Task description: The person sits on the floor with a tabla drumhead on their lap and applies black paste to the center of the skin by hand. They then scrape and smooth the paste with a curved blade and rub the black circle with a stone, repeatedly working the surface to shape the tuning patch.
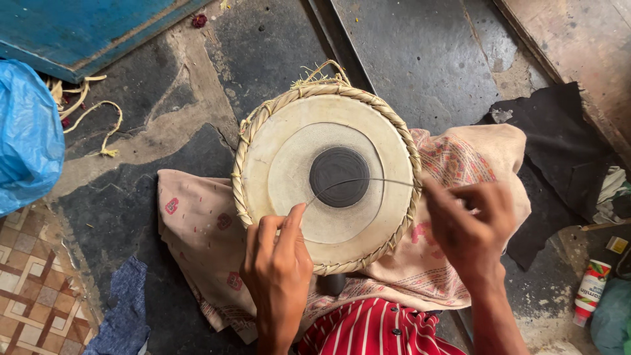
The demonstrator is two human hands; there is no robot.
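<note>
Drum (327, 181): round hand drum, head up, resting on a cloth (197, 230) in the person's lap, above a stone floor (407, 59). It sits toward the cloth's far edge, its rim overhanging the floor.

Look: pale skin head, a wider off-white ring outside a lighter inner circle, and a black spot (339, 176) at centre. A plaited straw-coloured rim (253, 125) runs all round, with frayed ends at the far side.

Wire (368, 181): thin, stiff-looking strand, slightly bowed, stretched across the black spot between both hands.

Left hand (279, 263): closed, fingertips pinching the wire's near end, resting on the head at its near edge.

Right hand (470, 227): closed, gripping the wire's other end just past the drum's right rim, over the cloth.

Handling, as judged: the body probably has some weight; the skin is taut and likely easy to dent or scratch, the black spot brittle. Best held by the plaited rim or the body below, not the head. The wire is light, springy and hard to grip.

Surroundings: blue bag (26, 138) at the floor's left edge; blue board (85, 29) at the far left corner; dark rag (559, 151) right of the cloth; small tube (590, 289) at the near right.
</note>
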